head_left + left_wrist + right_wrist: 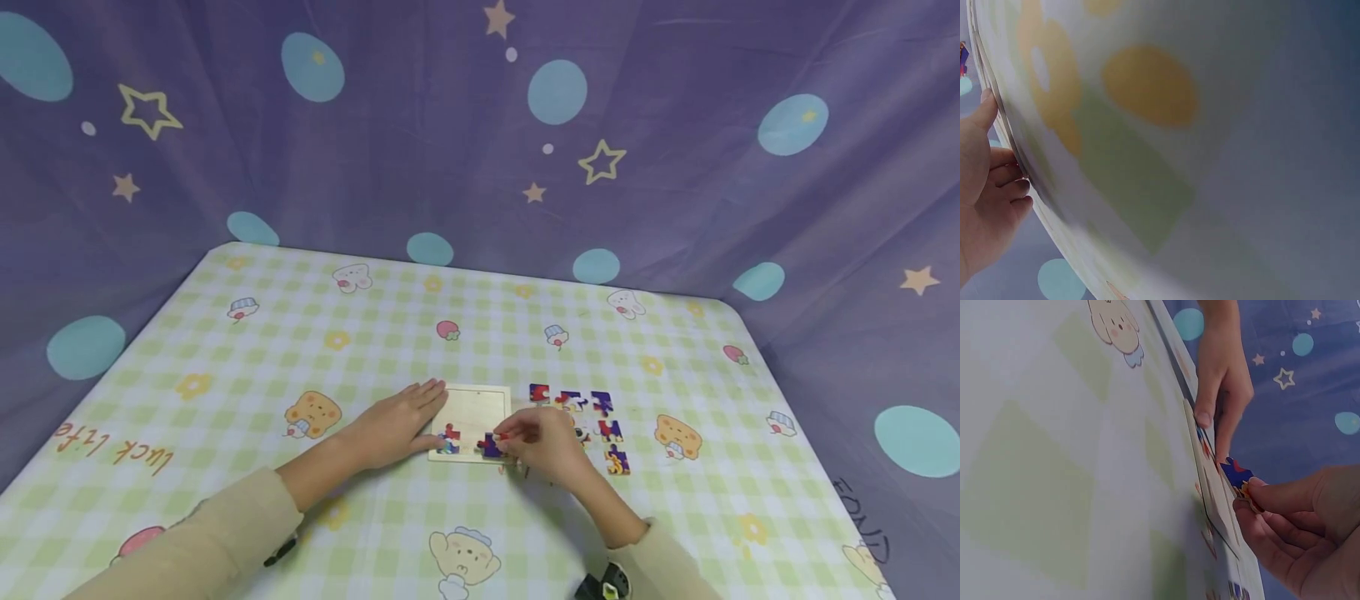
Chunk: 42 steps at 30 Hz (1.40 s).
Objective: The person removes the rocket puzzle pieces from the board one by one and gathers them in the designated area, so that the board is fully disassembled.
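A shallow wooden puzzle tray [471, 408] lies on the table, with a colourful jigsaw piece [448, 440] in its near left corner. My left hand [397, 422] rests along the tray's left edge, fingers extended toward the far corner and thumb at the near one. With thumb and fingertips, my right hand [546, 442] pinches a blue, red and yellow jigsaw piece [1235, 475]. It is tilted over the tray's near right part; whether it touches the tray I cannot tell. The left wrist view shows the left hand [988, 181] at the tray's edge, mostly cut off.
Several loose jigsaw pieces [602, 403] lie right of the tray, some partly hidden behind the right hand. A checked, cartoon-printed cloth [390, 525] covers the table. Behind it hangs a purple curtain [450, 150] with stars and dots.
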Tool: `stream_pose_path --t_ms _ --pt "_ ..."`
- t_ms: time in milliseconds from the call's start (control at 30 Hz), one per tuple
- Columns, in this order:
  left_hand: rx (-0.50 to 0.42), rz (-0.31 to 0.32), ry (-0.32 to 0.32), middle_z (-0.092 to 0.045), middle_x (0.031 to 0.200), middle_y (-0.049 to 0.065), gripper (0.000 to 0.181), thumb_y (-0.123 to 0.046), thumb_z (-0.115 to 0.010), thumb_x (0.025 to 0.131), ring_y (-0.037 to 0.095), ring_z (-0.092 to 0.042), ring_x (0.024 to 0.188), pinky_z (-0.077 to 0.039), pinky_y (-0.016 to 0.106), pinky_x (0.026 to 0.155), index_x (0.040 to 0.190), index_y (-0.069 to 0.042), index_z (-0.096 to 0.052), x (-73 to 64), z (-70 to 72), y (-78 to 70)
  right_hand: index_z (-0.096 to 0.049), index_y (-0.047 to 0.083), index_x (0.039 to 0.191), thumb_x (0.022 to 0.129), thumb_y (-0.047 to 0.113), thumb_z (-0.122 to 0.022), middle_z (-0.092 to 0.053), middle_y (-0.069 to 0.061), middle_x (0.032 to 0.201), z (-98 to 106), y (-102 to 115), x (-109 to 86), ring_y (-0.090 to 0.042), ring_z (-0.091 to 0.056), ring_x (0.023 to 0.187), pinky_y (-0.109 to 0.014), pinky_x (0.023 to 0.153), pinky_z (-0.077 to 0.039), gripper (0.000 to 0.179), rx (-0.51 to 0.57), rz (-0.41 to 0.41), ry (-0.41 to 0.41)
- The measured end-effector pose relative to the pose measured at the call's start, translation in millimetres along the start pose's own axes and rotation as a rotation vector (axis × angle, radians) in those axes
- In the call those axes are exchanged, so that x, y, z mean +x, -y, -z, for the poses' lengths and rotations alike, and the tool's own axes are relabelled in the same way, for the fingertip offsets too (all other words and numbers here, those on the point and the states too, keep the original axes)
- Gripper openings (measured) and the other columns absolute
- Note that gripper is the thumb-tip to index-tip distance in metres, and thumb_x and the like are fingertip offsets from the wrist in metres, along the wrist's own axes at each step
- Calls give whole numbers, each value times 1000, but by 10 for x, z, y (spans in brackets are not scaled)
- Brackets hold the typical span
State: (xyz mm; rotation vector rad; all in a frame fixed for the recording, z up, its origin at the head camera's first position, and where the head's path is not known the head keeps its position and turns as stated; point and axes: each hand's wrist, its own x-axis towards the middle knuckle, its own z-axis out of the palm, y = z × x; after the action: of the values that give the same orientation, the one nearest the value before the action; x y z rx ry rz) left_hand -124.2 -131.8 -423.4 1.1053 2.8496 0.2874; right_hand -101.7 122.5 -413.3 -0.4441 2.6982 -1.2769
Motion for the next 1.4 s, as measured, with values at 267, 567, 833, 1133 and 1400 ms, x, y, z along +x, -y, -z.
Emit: stream_pose_path --t_ms 267,567,833,1133,1400 --pt "-12 2 4 -41 148 25 70 -44 -55 94 39 -38 140 -33 49 117 140 8 -43 5 19 -10 -75 8 87 79 4 -76 -73 -6 81 183 -123 -132 -9 -66 68 -14 61 -54 8 -2 -50 -37" --pt "1 10 25 -41 148 26 69 -43 -55 94 39 -38 140 -32 49 118 139 8 -43 14 72 -40 -74 7 86 79 8 -76 -73 -5 78 432 -324 -295 -6 -65 65 -15 59 -52 7 -57 -114 -19" --pt "-1 13 25 -42 147 26 70 -44 -56 94 39 -39 140 -33 49 117 139 8 -44 5 67 -49 -75 10 87 80 11 -76 -72 -1 75 587 -438 -425 -6 -63 64 -15 58 -50 7 -97 -195 -30" --pt "7 8 20 -42 147 26 70 -44 -56 94 39 -39 140 -34 49 117 139 8 -44 6 60 -44 -74 9 82 75 7 -79 -68 2 67 676 -508 -439 -4 -58 59 -15 54 -48 9 -168 -243 -100" --pt "-5 22 33 -41 148 25 71 -45 -56 94 38 -39 140 -33 49 118 139 8 -44 7 69 -58 -73 9 79 72 8 -81 -67 2 65 721 -523 -413 -4 -56 56 -16 51 -45 11 -194 -244 -110"
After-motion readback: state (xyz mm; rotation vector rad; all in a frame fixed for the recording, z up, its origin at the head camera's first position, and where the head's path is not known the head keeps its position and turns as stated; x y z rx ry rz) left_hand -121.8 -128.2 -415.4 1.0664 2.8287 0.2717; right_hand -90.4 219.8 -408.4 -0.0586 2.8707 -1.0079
